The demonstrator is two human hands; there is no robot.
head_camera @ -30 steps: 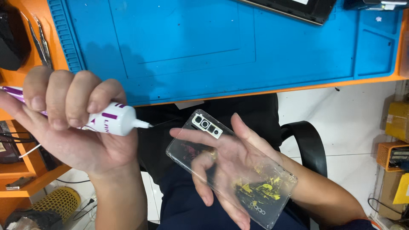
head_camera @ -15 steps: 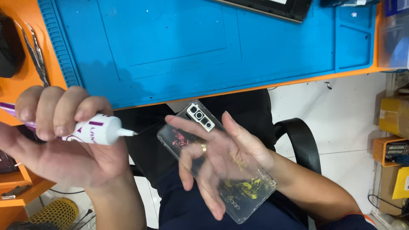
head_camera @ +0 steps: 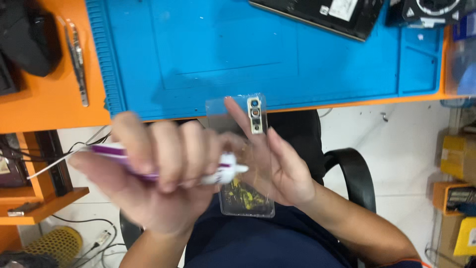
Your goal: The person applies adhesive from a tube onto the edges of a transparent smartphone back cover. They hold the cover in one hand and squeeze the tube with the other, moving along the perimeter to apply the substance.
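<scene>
My left hand (head_camera: 158, 173) is closed around a white and purple glue tube (head_camera: 220, 173), blurred by motion, with its nozzle pointing right and touching or just over the transparent phone back cover (head_camera: 245, 198). My right hand (head_camera: 275, 164) holds that clear cover from below, fingers spread under it. The cover stands nearly upright in view, its metal camera frame (head_camera: 255, 114) at the top and yellow and dark marks near its bottom. Both hands are below the front edge of the blue work mat (head_camera: 248, 49), above my lap.
An orange bench (head_camera: 49, 109) carries the blue mat, metal tweezers (head_camera: 78, 62) at the left, and a dark opened device (head_camera: 322, 15) at the top. A black chair armrest (head_camera: 354, 173) is at right. Boxes (head_camera: 458, 164) stand on the floor, cables and a shelf at left.
The cover has turned from slanted to nearly upright and risen toward the mat edge. My left hand with the tube moved right until the nozzle reached the cover.
</scene>
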